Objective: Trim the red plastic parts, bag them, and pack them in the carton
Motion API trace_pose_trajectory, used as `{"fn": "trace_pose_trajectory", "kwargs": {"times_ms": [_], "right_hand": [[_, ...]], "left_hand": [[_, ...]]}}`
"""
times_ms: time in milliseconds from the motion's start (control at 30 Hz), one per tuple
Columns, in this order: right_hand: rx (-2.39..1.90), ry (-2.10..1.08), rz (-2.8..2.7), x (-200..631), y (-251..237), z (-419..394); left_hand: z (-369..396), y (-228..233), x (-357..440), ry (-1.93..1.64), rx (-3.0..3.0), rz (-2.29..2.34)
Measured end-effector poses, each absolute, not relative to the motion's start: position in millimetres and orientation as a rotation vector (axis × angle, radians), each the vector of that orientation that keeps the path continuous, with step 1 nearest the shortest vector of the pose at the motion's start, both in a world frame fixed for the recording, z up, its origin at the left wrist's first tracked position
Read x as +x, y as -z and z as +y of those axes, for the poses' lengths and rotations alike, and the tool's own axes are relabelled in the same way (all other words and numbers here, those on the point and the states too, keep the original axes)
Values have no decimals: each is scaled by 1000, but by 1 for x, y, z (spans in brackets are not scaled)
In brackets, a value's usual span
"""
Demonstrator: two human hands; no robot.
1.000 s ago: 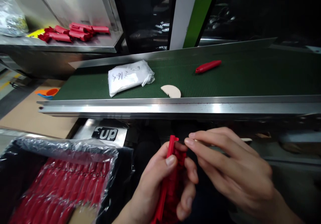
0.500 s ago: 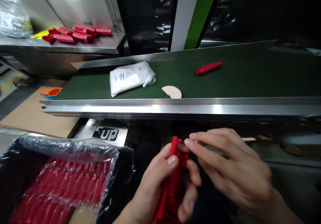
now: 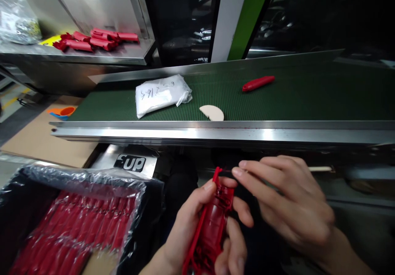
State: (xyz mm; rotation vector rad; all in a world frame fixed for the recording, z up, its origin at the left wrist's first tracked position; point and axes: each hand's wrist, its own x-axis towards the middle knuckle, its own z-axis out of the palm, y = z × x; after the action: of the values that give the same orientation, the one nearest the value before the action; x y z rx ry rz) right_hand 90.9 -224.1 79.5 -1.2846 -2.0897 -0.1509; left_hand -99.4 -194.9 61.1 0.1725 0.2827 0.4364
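Two bare hands are seen low in the head view, below the steel rail of a conveyor [image 3: 216, 133]. A red plastic shell [image 3: 212, 225], long and hollow with ribbing visible inside, is gripped by the left hand [image 3: 200, 225]; the thumb is pressed on its upper edge and the fingers are curled around its far side. The shell is held tilted, its upper end pointing toward the rail. The right hand [image 3: 286, 205] is placed just beside that upper end, with the index and middle fingers extended and their tips brought close to the thumb; a thin pale stick [image 3: 321, 169] shows behind this hand, but whether it is pinched cannot be told.

A dark bin lined with clear plastic film [image 3: 77, 209] is seen at lower left, and it is filled with rows of red handles [image 3: 80, 229] laid side by side under the film. On the green belt [image 3: 308, 98] a white sealed bag with handwriting [image 3: 162, 94] is lying, with a pale half-disc [image 3: 212, 112] near it and a single red handle [image 3: 258, 83] well apart to the right. A steel shelf [image 3: 123, 55] at upper left is loaded with a loose pile of red parts [image 3: 98, 40] and a clear bag [image 3: 17, 20].
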Motion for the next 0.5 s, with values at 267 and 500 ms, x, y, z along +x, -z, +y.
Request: {"fn": "trace_pose_trajectory", "kwargs": {"times_ms": [267, 500], "right_hand": [[-1336, 156, -1806, 103, -79, -220], [-1424, 133, -1700, 111, -41, -222]], "left_hand": [[-190, -49, -96, -508, 149, 354], [-64, -99, -63, -630, 1626, 854]]}}
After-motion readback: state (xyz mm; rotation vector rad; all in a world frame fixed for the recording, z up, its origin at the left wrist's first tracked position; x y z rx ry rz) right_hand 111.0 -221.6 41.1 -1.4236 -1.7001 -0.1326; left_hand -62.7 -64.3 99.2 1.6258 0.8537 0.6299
